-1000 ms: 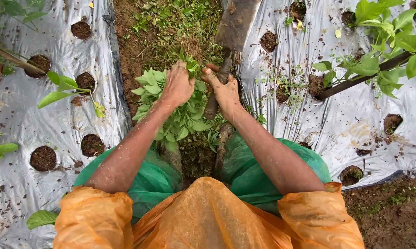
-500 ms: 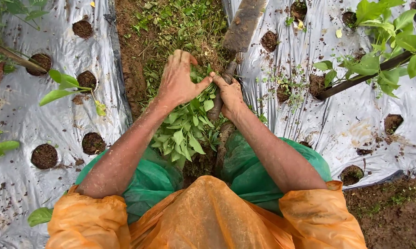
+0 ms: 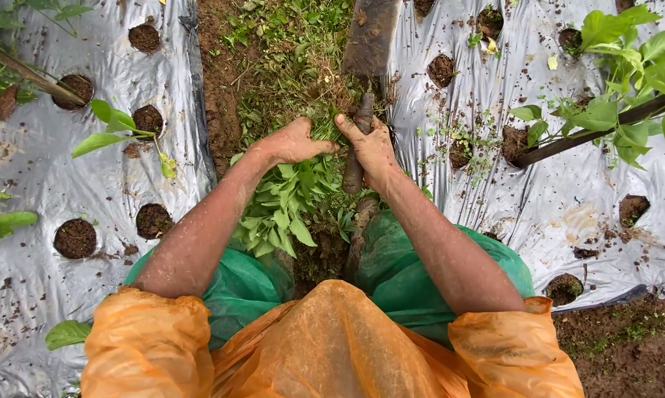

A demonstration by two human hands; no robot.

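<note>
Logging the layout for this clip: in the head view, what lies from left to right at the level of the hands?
Silver plastic sheet with planting holes → left hand on the leafy weeds → right hand gripping a muddy tool handle → second silver sheet → leafy branch.

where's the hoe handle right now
In the head view, the hoe handle is just right of centre, gripped by the right hand, beside the weeds under the left hand.

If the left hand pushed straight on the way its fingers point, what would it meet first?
The left hand, gripping leafy green weeds, points across toward the right hand on the muddy wooden tool handle. It would probably meet that handle and hand first, though depth is unclear.
</note>
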